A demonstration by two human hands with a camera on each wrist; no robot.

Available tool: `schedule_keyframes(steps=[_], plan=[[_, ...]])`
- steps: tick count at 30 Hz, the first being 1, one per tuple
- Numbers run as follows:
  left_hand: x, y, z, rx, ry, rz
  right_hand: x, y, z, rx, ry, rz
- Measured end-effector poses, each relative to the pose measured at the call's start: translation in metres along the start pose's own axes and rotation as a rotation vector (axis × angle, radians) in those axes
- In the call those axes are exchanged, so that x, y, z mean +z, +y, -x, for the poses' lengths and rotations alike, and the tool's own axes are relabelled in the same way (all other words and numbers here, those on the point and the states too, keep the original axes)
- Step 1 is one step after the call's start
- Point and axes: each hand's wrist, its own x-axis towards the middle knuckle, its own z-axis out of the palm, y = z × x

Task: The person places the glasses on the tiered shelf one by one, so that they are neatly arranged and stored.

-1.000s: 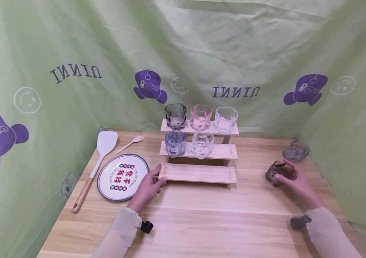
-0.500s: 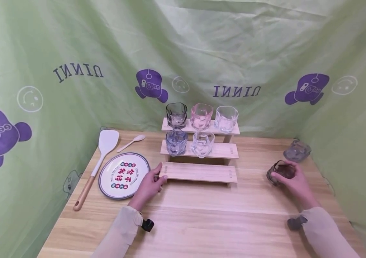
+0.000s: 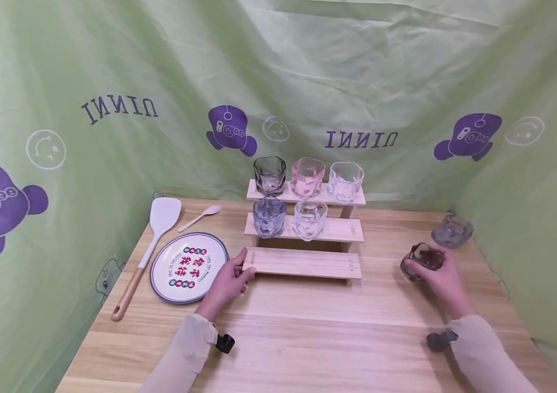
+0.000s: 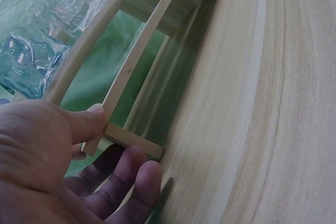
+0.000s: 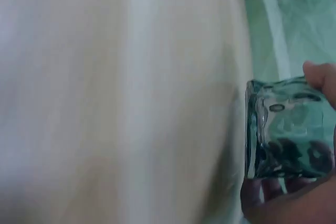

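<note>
My left hand [image 3: 225, 287] grips the left end of the lowest step of a three-tier wooden rack [image 3: 303, 262]. In the left wrist view its thumb lies on the board and the fingers [image 4: 113, 182] curl beside the short support. On the right, my right hand [image 3: 447, 281] holds a dark, wavy-sided drinking glass [image 3: 412, 268] between thumb and fingers. The right wrist view shows this glass [image 5: 291, 129] close to the table surface; whether it touches is unclear. On the top tier stand a dark glass [image 3: 269, 177], a pink glass [image 3: 307, 179] and a clear glass [image 3: 345, 183].
A blue glass [image 3: 269, 218] and a clear glass [image 3: 310, 221] occupy the middle tier. Another grey glass [image 3: 452, 231] sits at the table's back right. To the left lie a printed plate [image 3: 190, 295], a white spatula [image 3: 164, 215] and a small spoon [image 3: 199, 218]. Green curtain [image 3: 406, 65] surrounds the table.
My right hand and the dark glass have shifted slightly left over the last half second. My left hand keeps its grip on the rack, which stays in place.
</note>
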Motion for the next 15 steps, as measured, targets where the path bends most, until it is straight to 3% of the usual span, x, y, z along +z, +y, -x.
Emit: schedule_keyframes(steps=[6,11,15], plan=[[0.001,0.003,0.001,-0.004,-0.015,-0.003,0.021,-0.057,0.000,-0.023,-0.016,-0.096],[-0.001,0.004,0.001,-0.010,-0.002,-0.011,0.049,-0.111,-0.004,-0.103,-0.051,-0.189],[-0.001,0.001,0.001,0.010,0.002,-0.011,0.072,-0.139,-0.009,-0.183,-0.064,-0.218]])
